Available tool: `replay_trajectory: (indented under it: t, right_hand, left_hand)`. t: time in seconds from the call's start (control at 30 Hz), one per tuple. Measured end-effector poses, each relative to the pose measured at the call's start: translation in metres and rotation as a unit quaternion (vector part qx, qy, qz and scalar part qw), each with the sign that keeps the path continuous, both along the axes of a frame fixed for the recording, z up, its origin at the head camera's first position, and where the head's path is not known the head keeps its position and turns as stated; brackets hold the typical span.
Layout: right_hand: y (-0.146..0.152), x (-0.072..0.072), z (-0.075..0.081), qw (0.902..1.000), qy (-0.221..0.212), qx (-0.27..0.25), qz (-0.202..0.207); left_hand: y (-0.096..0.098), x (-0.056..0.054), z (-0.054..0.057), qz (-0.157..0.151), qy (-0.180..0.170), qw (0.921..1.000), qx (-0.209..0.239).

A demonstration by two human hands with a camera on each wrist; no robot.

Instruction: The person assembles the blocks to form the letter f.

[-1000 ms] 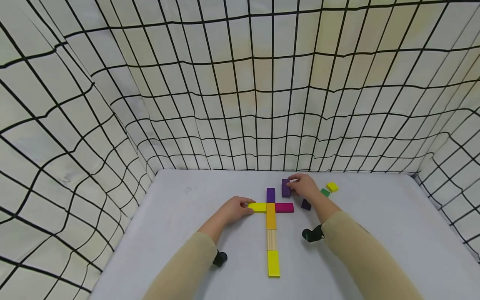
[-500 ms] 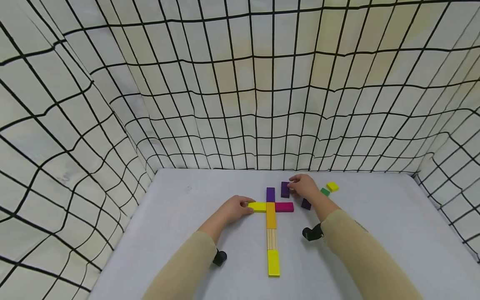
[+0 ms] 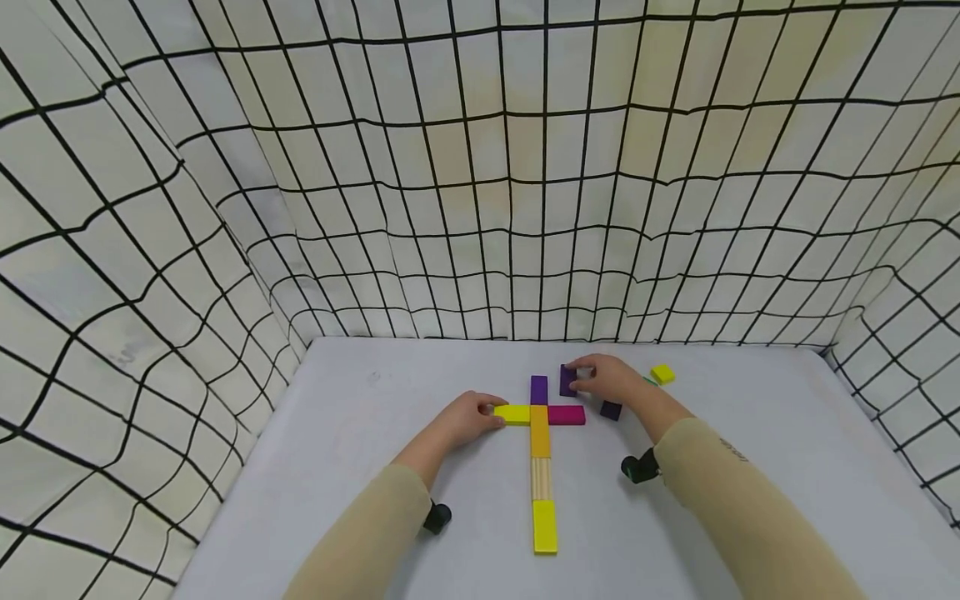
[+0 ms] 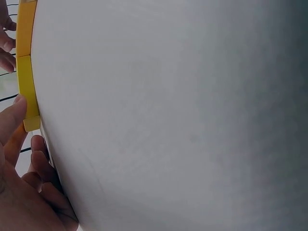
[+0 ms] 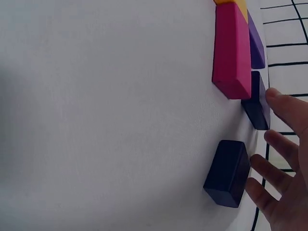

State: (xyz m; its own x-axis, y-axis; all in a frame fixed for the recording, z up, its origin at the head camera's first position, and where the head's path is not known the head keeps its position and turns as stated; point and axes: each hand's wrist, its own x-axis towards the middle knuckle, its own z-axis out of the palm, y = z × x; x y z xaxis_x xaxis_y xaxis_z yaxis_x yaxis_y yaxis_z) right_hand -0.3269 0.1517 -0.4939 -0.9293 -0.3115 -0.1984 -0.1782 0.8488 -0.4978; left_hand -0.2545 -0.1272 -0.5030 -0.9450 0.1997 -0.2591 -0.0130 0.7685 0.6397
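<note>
On the white table several coloured blocks form a cross. My left hand (image 3: 463,418) pinches the outer end of its yellow left-arm block (image 3: 513,415), thumb (image 4: 19,108) at that end. A magenta block (image 3: 567,415) makes the right arm, a purple block (image 3: 539,390) the top. Below run an orange block (image 3: 540,432), a ribbed pale wooden piece (image 3: 541,478) and a long yellow block (image 3: 545,527). My right hand (image 3: 613,381) holds a dark purple block (image 3: 566,381) by its right side between thumb and index finger, a small gap from the top block.
A dark block (image 5: 226,168) lies under my right hand's other fingers. Behind that hand sit a small yellow block (image 3: 663,373) and a mostly hidden green piece (image 3: 650,381). Black netting (image 3: 510,208) over white walls rises around the table (image 3: 360,433).
The dark purple block has shifted slightly toward me and the left, with my right hand moving along it. The green piece is now mostly covered. My left hand stays on the yellow block.
</note>
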Motion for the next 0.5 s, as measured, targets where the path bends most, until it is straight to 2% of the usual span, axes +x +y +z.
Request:
replay_trajectory:
  t: [0.27, 0.5]
  right_hand:
    - [-0.0011, -0.0022, -0.0048, 0.9995, 0.003, 0.006, 0.032]
    - [-0.0040, -0.0041, -0.0009, 0.9999, -0.003, 0.011, -0.008]
  left_hand:
    - [-0.0034, 0.0016, -0.0003, 0.005, -0.009, 0.9999, 0.002]
    - [-0.0028, 0.0011, 0.0028, -0.006, -0.005, 0.9999, 0.007]
